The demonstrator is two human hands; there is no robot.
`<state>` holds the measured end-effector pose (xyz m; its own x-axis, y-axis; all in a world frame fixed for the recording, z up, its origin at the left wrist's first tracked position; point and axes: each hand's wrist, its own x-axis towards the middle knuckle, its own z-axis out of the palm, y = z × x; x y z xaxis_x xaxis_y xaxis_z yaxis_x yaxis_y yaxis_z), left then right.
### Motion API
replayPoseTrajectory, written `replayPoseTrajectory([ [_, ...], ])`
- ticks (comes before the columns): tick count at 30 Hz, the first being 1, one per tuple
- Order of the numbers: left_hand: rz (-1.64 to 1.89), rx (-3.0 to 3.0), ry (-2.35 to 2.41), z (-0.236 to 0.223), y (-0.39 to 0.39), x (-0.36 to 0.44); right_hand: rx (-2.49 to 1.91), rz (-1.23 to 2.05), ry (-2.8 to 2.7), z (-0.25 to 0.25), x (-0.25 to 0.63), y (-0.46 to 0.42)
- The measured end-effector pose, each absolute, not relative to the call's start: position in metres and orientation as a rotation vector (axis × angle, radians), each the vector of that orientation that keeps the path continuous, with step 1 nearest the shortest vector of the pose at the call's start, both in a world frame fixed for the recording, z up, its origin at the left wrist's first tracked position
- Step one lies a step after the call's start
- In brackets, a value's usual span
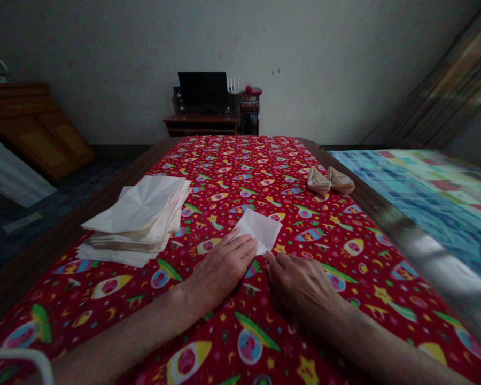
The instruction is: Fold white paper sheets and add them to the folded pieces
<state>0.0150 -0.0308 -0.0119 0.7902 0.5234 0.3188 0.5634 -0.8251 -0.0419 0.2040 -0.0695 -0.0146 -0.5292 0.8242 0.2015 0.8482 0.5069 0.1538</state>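
A small folded sheet of white paper (263,227) lies on the red patterned cloth in front of me, one corner pointing away. My left hand (226,262) rests flat over its left part, fingers stretched out and covering some of it. At the paper's near right edge, my right hand (299,278) has its fingers curled, with the fingertips closed at the edge; the thumb is mostly hidden. To the left stands a pile of creased white paper sheets (144,206). Two folded paper pieces (329,181) sit farther off on the right.
The red cloth (240,166) covers a long dark-edged table. Beyond its far end are a small desk (200,125) with a black monitor (202,92) and a red telephone (252,91). A wooden cabinet (40,128) is at left, a bed with a patterned cover (433,198) at right.
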Motion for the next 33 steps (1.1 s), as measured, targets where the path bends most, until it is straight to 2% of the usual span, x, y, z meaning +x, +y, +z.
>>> replayPoseTrajectory([
  [6,-0.381,-2.921,-1.099,-0.013,-0.051,0.017,-1.46,-0.344,-2.675,-0.015,0.207,-0.073],
  [22,-0.168,-2.867,-1.14,-0.005,-0.051,-0.011,-1.511,-0.22,-2.652,-0.01,0.205,-0.071],
  [33,-0.368,-2.778,-1.134,-0.014,-0.05,-0.025,-1.491,-0.21,-2.628,-0.01,0.209,-0.068],
])
